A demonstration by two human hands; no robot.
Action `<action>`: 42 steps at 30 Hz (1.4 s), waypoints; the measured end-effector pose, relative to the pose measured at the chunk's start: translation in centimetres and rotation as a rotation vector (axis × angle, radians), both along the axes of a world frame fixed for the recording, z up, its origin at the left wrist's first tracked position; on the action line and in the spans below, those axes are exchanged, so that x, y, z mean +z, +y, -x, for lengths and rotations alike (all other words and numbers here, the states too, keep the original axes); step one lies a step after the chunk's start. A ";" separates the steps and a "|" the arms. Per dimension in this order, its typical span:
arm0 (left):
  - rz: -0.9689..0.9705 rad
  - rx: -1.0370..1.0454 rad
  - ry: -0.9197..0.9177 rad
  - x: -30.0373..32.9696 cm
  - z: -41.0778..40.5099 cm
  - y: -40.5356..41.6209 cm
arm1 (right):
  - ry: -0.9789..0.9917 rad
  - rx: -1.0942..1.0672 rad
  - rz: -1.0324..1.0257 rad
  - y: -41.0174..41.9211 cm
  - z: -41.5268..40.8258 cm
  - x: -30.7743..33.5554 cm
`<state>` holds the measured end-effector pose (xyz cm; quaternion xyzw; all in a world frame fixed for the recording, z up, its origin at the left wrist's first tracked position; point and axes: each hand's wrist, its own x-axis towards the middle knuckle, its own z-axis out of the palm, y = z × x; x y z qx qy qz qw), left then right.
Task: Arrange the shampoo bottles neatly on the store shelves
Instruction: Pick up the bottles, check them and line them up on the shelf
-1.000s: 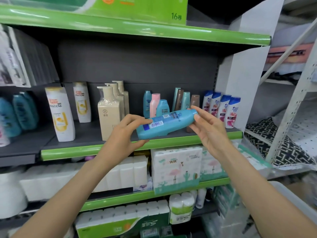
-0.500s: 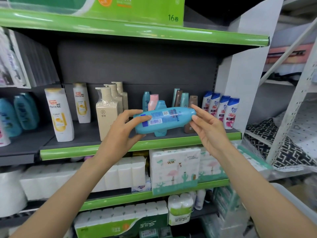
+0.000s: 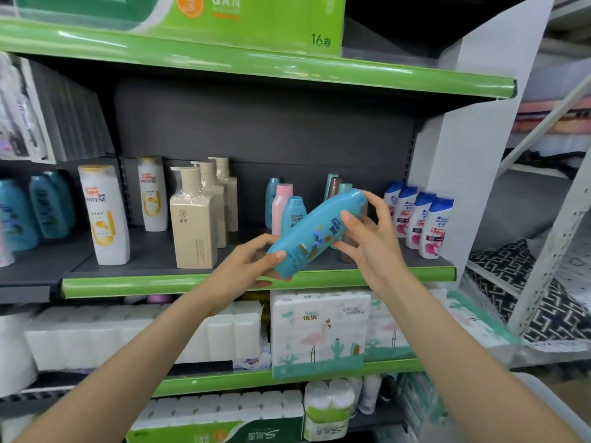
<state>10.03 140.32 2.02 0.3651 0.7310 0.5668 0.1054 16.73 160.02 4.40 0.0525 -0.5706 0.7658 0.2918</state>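
Observation:
I hold a light blue shampoo bottle (image 3: 315, 235) tilted in front of the middle shelf (image 3: 256, 281), cap end up to the right, printed front facing me. My left hand (image 3: 252, 263) grips its lower base end. My right hand (image 3: 367, 238) holds the upper part near the cap. Behind it on the shelf stand small blue and pink bottles (image 3: 283, 204), partly hidden.
White Pantene bottles (image 3: 104, 215), beige pump bottles (image 3: 193, 219) and several blue-capped white bottles (image 3: 419, 220) stand on the same shelf. Teal bottles (image 3: 35, 209) are at far left. Tissue packs (image 3: 319, 330) fill the shelves below. A white rack (image 3: 550, 251) stands right.
The bottle turned from lying level with its barcode side showing to a tilted pose with the cap end raised and the front label showing. Both hands kept hold.

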 end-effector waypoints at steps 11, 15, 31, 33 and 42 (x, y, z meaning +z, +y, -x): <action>-0.044 0.149 0.326 3.1 12.3 3.8 | -0.029 -0.251 -0.423 2.8 9.0 3.8; -0.096 0.213 0.421 4.6 16.2 5.4 | -0.106 -0.348 -0.611 4.5 11.8 4.4; -0.025 0.301 0.188 3.8 26.6 11.3 | -0.164 -0.406 -0.726 9.0 25.5 2.3; -0.064 0.287 0.164 3.6 26.9 11.3 | -0.185 -0.391 -0.693 9.4 27.6 1.4; -0.089 0.201 0.075 3.1 26.7 11.2 | -0.175 -0.348 -0.757 10.1 33.6 -1.6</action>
